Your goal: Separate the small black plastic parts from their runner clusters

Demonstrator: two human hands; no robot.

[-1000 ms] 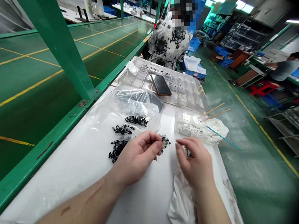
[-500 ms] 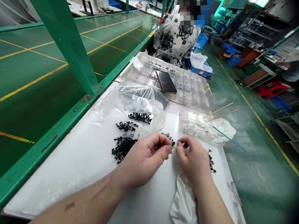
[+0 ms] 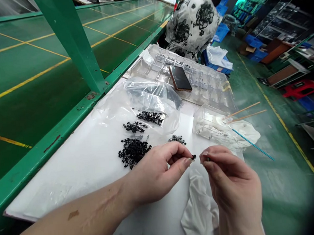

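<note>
My left hand (image 3: 156,173) pinches a small black plastic piece (image 3: 193,157) between thumb and forefinger. My right hand (image 3: 232,176) faces it across a narrow gap, its fingertips closed on a tiny dark speck (image 3: 207,159). Behind my left hand lie branched black plastic sprues (image 3: 134,152), with two smaller bunches (image 3: 135,127) (image 3: 150,117) further up. A little heap of loose black bits (image 3: 177,140) sits near my left fingers. A crumpled clear plastic bag (image 3: 146,100) lies beyond them, and a white cloth (image 3: 199,209) lies below my hands.
A clear compartment tray (image 3: 191,78) with a phone (image 3: 180,78) on it stands at the far end of the white table (image 3: 71,190). To the right is a clear box (image 3: 212,129) with white cloth and thin sticks. A seated person in a floral top (image 3: 192,27) is beyond the tray.
My hands have drawn slightly apart, with the right hand now further right and raised. The view has tilted, shifting the table lower left. The loose black bits near the right hand no longer show.
</note>
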